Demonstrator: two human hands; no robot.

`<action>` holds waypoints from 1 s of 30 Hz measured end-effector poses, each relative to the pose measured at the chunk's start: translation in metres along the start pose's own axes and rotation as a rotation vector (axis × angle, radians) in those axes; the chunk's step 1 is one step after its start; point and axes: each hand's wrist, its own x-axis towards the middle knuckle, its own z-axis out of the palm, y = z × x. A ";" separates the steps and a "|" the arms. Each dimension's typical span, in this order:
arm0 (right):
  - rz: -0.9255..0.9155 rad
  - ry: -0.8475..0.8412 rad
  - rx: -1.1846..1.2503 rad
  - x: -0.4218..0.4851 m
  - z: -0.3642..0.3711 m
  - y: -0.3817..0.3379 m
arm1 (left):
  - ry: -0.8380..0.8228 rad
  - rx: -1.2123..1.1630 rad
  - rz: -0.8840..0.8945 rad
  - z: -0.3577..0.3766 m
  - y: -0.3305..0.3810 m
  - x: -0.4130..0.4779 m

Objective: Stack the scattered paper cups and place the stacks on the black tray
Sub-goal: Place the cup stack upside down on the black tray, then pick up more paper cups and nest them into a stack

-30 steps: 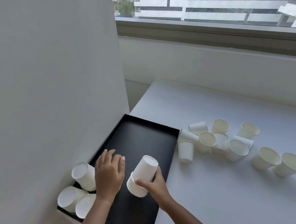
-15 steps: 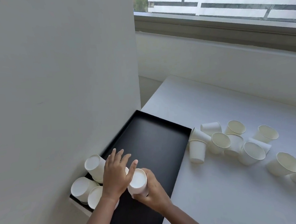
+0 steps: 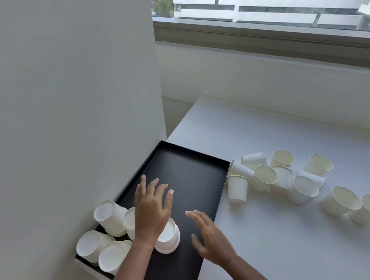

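Note:
A black tray (image 3: 188, 178) lies at the left of the white table. Several upside-down stacks of white paper cups stand at its near left corner (image 3: 109, 218). The newest stack (image 3: 169, 238) stands upside down on the tray, partly hidden under my left hand (image 3: 151, 209), which hovers over it with fingers spread. My right hand (image 3: 209, 238) is open just right of that stack, not touching it. Several loose cups (image 3: 266, 178) lie scattered on the table right of the tray.
A grey wall panel (image 3: 69, 103) rises directly along the tray's left side. Two more loose cups (image 3: 343, 199) lie at the far right. A window ledge (image 3: 262, 70) runs behind the white table (image 3: 273, 253).
My right hand set the cup stack down upside down on the tray and let go, moving off to the right. My left hand lifted with fingers spread.

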 end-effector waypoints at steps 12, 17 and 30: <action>0.749 0.510 0.195 0.023 -0.075 0.056 | -0.164 -0.070 0.262 0.054 0.058 0.004; 0.843 0.438 0.283 0.037 -0.079 0.065 | -0.421 -0.028 0.298 0.077 0.073 0.000; 0.898 0.441 0.427 0.033 -0.083 0.065 | -0.570 -0.571 -0.165 0.095 0.088 -0.002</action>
